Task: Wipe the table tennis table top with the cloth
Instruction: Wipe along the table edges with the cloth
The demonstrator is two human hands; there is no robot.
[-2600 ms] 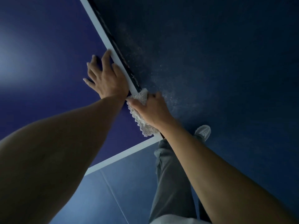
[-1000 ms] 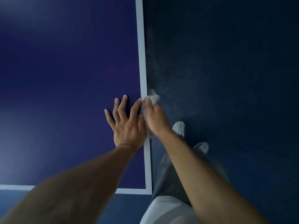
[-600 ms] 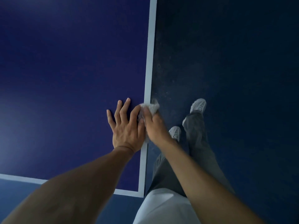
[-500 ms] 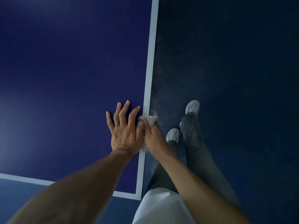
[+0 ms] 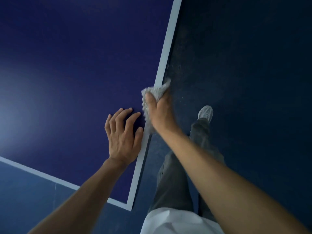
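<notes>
Looking down past the grey trousers [image 5: 177, 174], I see the left hand [image 5: 122, 134] resting on the table top [image 5: 76, 56] near its corner. Its fingers are loosely bent and hold nothing; I think it only steadies the body. Just beyond, the right hand [image 5: 159, 112] is clenched around the bunched cloth [image 5: 156, 91], which lies over the white edge line [image 5: 166, 48], probably so that the rim is wiped too. Farther away is the speckled floor [image 5: 244, 56].

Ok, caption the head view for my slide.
Right hand presses cloth on table edge; left hand rests beside.
</notes>
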